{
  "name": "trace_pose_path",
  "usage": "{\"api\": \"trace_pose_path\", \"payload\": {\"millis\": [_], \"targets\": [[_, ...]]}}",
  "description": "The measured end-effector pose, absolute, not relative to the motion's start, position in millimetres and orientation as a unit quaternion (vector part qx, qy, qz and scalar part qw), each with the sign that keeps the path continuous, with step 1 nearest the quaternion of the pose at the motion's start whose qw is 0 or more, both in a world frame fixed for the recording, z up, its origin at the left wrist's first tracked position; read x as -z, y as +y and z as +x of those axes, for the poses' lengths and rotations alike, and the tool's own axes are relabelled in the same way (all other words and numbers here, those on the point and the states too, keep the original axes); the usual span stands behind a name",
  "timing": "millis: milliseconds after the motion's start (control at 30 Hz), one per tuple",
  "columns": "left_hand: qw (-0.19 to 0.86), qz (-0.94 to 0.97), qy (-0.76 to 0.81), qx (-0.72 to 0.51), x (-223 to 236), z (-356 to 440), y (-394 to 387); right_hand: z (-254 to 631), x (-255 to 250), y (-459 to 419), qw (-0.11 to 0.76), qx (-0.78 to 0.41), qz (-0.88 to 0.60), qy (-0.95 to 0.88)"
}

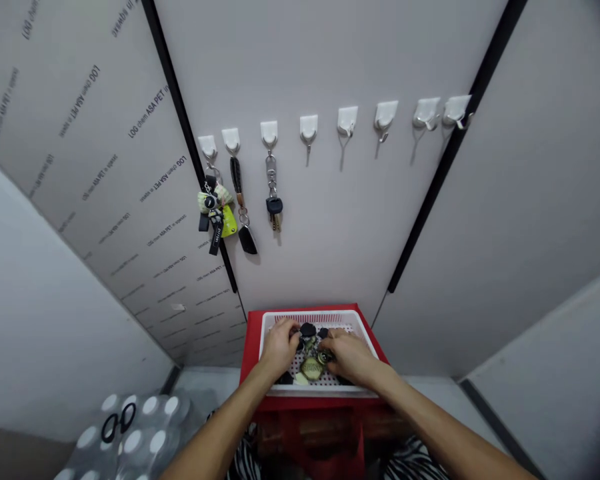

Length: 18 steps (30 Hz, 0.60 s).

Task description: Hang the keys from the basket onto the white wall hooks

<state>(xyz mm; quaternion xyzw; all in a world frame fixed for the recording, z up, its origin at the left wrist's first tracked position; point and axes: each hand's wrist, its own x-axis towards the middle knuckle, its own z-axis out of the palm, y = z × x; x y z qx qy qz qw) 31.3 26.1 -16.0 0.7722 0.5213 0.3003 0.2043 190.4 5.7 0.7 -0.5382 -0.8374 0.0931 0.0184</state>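
Both my hands are inside a white plastic basket [320,392] holding several keychains and dark key fobs. My left hand [279,347] is at the left side, its fingers curled by a small dark item that is partly hidden. From the right, my right hand [351,357] reaches in with bent fingers closed at a greenish-gold keychain [324,357]. Below the fingers lies a round gold piece [312,369] with raised lettering. A black round item [308,329] lies between the hands near the far wall of the basket.
The basket stands on a red box [253,340] against a white panel. White hooks line the panel; three at the left carry a bundle with a charm [213,203], a black-strapped fob [247,240] and keys [275,207]. Packed bottles [130,440] stand at lower left.
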Motion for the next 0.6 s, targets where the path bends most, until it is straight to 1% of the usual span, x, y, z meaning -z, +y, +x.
{"api": "trace_pose_path", "payload": {"millis": [100,200,267,433,500,600], "targets": [[0.215,0.775,0.519,-0.290,14,32,25,188,-5,6,0.004,-0.086,-0.536,-0.840],[0.236,0.766,0.514,-0.305,11,31,23,187,-8,4,0.038,-0.095,-0.539,-0.836],[0.285,0.755,0.492,-0.326,8,32,21,188,-11,4,0.080,-0.135,-0.551,-0.820],[0.484,0.712,0.374,-0.344,0,42,14,190,-30,9,0.230,-0.246,-0.527,-0.780],[0.512,0.688,0.370,-0.358,-4,47,14,188,-39,12,0.273,-0.302,-0.518,-0.752],[0.520,0.637,0.410,-0.395,-10,49,16,184,-47,15,0.324,-0.416,-0.498,-0.688]]}}
